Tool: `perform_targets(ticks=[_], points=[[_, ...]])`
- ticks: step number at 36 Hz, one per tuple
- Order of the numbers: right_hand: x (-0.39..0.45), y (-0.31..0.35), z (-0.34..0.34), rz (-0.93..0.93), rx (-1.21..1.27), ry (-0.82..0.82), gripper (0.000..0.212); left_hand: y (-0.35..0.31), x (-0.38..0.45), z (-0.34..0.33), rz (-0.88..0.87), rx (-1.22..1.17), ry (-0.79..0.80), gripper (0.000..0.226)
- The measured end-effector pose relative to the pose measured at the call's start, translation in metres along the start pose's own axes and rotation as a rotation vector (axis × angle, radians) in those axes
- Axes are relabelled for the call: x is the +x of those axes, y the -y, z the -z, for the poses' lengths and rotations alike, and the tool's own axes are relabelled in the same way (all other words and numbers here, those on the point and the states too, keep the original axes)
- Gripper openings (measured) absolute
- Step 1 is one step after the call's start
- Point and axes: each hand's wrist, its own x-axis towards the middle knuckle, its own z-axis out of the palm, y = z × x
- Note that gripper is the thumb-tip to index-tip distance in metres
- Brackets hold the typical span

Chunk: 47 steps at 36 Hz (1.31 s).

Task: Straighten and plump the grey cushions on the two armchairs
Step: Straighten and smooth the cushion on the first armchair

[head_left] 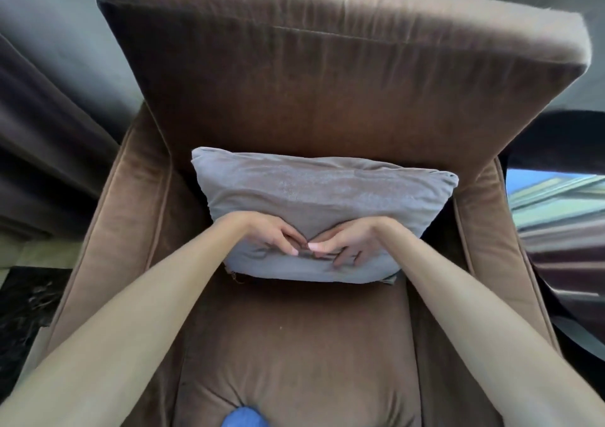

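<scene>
A grey cushion [314,194] leans upright against the backrest of a brown velvet armchair [343,76], its lower edge resting on the seat. My left hand [271,235] and my right hand [347,241] meet at the middle of the cushion's lower front. Both pinch a bunched fold of the grey fabric there, fingertips almost touching. The cushion's top edge is fairly level, with its corners pointing left and right.
The armchair's padded arms [131,197] flank the seat on both sides. A dark curtain [49,115] hangs at the left. Dark marbled floor [23,308] shows at the lower left, and a bright window [556,200] at the right. Something blue [245,417] presses the seat's front.
</scene>
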Motion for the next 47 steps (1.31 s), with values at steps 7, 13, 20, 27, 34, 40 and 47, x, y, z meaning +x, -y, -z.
perform_targets(ticks=[7, 13, 20, 27, 34, 40, 47], points=[[-0.023, -0.019, 0.031, -0.094, -0.031, -0.082, 0.118, 0.017, 0.0, 0.028, 0.033, -0.138, 0.038, 0.065], [-0.034, -0.034, 0.02, -0.083, -0.133, -0.191, 0.084, 0.04, -0.018, 0.02, 0.016, -0.137, -0.026, 0.066], [-0.007, -0.027, -0.027, -0.039, -0.135, 0.044, 0.082, 0.033, 0.003, -0.015, 0.032, -0.06, 0.078, 0.069], [0.053, -0.011, -0.025, -0.105, -0.32, -0.04, 0.105, 0.028, 0.057, -0.031, 0.09, -0.015, 0.131, 0.093], [0.043, -0.048, 0.011, -0.111, -0.306, -0.136, 0.128, 0.041, 0.051, -0.007, 0.045, -0.089, 0.015, 0.09], [0.033, -0.092, 0.003, -0.051, -0.204, -0.18, 0.112, 0.055, 0.042, -0.027, 0.029, -0.173, 0.006, 0.081], [0.062, -0.056, -0.042, -0.067, -0.257, -0.021, 0.087, 0.048, 0.064, -0.058, 0.048, -0.142, 0.102, 0.059]])
